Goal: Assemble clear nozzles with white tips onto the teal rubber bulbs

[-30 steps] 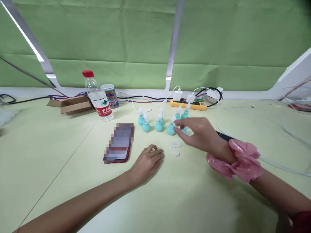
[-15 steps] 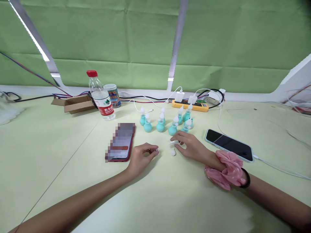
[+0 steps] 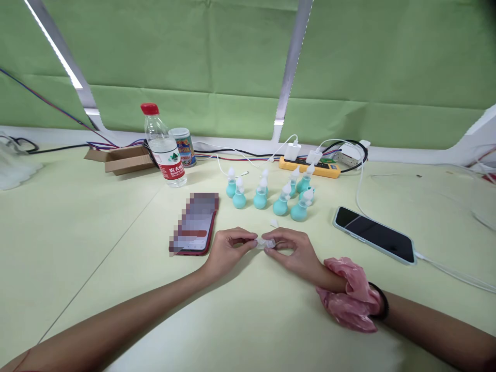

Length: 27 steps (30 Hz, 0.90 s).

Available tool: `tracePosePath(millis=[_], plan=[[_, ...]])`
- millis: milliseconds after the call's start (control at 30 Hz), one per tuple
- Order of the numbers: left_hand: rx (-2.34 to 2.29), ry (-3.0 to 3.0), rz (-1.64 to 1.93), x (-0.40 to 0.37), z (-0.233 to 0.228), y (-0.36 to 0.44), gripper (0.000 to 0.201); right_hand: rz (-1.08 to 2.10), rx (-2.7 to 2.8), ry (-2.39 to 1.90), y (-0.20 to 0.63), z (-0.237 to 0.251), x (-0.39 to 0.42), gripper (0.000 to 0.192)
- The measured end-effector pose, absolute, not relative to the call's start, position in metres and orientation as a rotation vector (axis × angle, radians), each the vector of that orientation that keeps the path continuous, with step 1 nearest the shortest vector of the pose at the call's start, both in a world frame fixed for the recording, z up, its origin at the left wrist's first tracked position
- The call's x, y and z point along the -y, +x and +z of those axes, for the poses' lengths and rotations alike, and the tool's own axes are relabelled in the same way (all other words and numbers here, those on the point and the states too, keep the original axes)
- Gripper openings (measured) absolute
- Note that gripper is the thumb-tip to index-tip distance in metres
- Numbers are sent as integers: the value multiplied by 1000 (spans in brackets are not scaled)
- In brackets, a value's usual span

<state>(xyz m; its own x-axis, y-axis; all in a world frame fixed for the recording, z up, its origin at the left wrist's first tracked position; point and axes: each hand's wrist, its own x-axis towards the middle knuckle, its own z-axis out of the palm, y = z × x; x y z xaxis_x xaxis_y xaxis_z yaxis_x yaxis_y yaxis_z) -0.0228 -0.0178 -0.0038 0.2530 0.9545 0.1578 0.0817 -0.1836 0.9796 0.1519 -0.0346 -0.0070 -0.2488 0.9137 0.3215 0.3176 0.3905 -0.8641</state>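
Small clear plastic piece (image 3: pixel 265 242) pinched between left hand (image 3: pixel 228 248) and right hand (image 3: pixel 295 250) fingertips, just above table (image 3: pixel 96 222).

Probably a workshop bench: power strip (image 3: pixel 309 167), cables (image 3: pixel 232 153)

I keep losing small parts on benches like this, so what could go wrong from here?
The small clear piece is pinched only between the fingertips of the left hand and right hand; a slip could send it across the table.

A loose white tip lies just behind the hands, easy to brush away.

The teal bulbs stand upright close behind; a forward reach might topple them.
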Motion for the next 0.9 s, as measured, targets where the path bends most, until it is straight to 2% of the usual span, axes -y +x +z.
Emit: tracePosePath(millis=[167,500,900], plan=[[-987,1588,1063,18,-2,-23,10,994,1708,-1043,152,-9,33,12],[-985,1697,928,16,-7,-24,22,1052,1663,-1068,152,-7,32,13],[-1021,1953,964,21,-1,-24,21,1015,1672,-1002,152,-8,32,10]])
